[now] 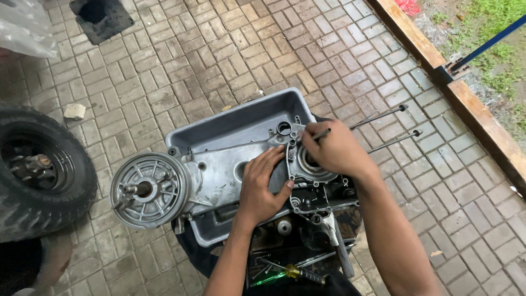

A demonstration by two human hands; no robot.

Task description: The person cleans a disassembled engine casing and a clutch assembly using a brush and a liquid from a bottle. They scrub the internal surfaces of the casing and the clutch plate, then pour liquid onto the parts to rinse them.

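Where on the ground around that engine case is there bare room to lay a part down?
Bare paving lies beyond the tray, and more to the right of the two rods, up to the wooden curb. A narrower strip runs between the tyre and the drum. It is crowded near the tools and under both hands.

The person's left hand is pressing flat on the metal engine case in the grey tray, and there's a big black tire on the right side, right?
Almost. The head view shows the tire on the left side, not the right. The left hand does press flat on the engine case in the grey tray.
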